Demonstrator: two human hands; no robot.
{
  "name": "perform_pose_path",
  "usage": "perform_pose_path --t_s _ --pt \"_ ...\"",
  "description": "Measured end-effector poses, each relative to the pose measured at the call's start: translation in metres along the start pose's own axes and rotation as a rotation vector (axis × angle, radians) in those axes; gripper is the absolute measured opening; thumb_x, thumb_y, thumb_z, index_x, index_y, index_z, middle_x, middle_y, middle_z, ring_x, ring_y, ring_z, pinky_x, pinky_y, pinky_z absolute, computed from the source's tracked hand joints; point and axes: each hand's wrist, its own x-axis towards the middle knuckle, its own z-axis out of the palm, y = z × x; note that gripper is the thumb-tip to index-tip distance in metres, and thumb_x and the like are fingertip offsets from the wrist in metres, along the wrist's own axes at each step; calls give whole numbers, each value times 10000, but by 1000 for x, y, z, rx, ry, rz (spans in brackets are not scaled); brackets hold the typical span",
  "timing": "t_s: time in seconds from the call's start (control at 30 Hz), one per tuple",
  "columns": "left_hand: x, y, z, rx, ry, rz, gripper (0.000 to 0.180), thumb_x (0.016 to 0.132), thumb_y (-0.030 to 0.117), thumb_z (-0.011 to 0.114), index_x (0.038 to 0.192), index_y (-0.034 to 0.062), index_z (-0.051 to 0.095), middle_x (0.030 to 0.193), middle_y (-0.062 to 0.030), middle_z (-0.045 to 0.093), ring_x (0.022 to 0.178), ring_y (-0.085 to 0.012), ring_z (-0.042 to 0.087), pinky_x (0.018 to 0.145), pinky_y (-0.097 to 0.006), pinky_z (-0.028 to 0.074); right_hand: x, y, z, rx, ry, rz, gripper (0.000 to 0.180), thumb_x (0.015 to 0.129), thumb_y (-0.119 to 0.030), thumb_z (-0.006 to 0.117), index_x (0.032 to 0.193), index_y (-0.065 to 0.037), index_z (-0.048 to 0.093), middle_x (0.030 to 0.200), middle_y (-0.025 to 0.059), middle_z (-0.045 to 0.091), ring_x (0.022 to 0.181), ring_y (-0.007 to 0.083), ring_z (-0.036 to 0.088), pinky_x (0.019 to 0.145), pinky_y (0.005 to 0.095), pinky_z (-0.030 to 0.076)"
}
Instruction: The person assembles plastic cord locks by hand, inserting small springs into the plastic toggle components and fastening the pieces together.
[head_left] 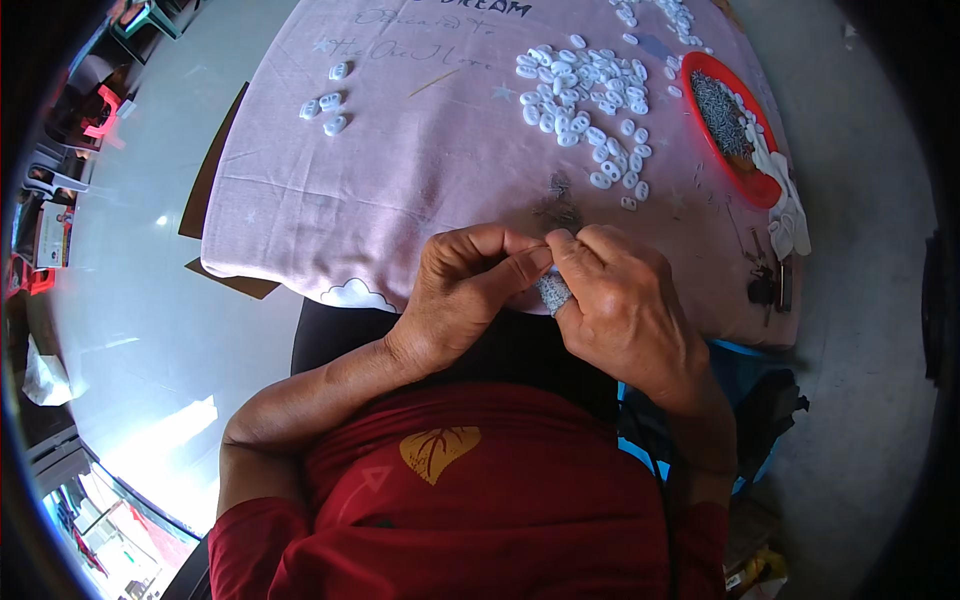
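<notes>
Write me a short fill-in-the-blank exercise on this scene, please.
1. The dish of small metal pieces is coloured ____.
2. The scattered oval pieces on the cloth are coloured ____.
3. Wearing no gloves, the left hand and right hand are both ____.
4. Of these hands, the ____ one is nearer the dish.

Missing words: red; white; bare; right.

Head-worn fisheye view, looked down from close above a red fabric shirt [500, 530], faced a pink cloth-covered tabletop [340, 210]

Tbl cloth [400, 180]: matt fabric, creased. Oval pcs [565, 75], twd R edge: smooth glossy plastic. Dish [762, 191], at R edge: shiny plastic. Screw-like pcs [715, 105], inside: metal.
</notes>
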Motion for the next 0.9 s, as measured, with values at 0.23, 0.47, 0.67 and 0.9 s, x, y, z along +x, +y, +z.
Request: perform_pose_path --t_s 0.23,0.47,0.67,0.9 --pt "-1 -2 -4 -1 -20 -3 104 944 79 610 961 31 700 849 15 668 771 -31 570 714 -204 467 0 3 2 47 11 -26 137 701 43 618 828 20 576 711 124 541 701 285 608 585 381 521" --pt "-1 -4 2 -3 41 39 91 927 84 643 908 27 710 774 58 644 733 5 501 649 -192 421 0 6 4 30 50 -89 97 716 36 610 766 -14 544 683 110 531 684 268 606 577 375 516" --pt "0 0 -1 -101 47 -43 92 925 89 649 935 33 721 788 51 658 753 7 517 663 -188 426 -3 5 2 22 26 -26 217 704 25 633 919 16 605 706 103 556 673 268 608 576 372 518" --pt "0 2 -6 -123 -11 -86 129 938 145 638 985 38 690 903 -29 690 810 -102 643 750 -258 536 -7 12 1 187 88 65 487 638 50 678 1120 -3 623 793 101 606 719 284 634 599 376 520"
